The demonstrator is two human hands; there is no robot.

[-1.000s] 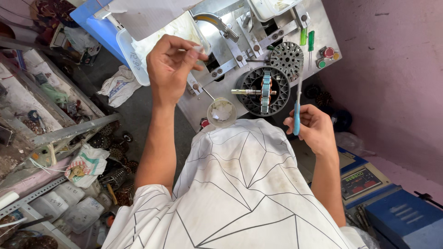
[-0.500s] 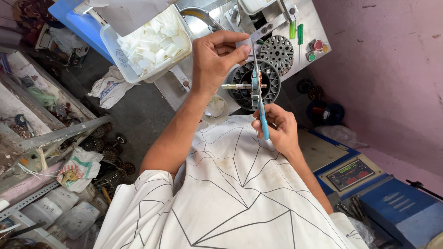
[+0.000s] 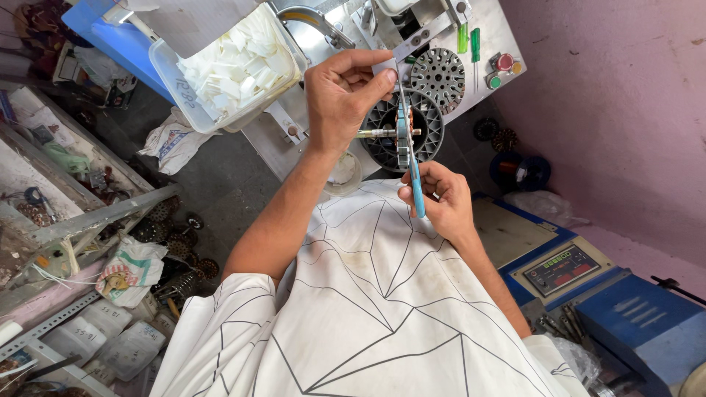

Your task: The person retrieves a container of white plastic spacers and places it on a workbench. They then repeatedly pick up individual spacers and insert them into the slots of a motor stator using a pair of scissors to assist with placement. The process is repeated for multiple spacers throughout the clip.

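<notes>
Your left hand [image 3: 342,92] is pinching a small white slip [image 3: 387,71] above the round stator [image 3: 404,132] on the tabletop [image 3: 500,37], while your right hand [image 3: 441,202] is gripping a blue-handled tool [image 3: 415,184]; insertion looks unfinished.

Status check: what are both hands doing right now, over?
Left hand pinches a small white slip above the ribbed round core. Right hand grips a blue-handled tool, tip at the core. Nothing between them.
</notes>
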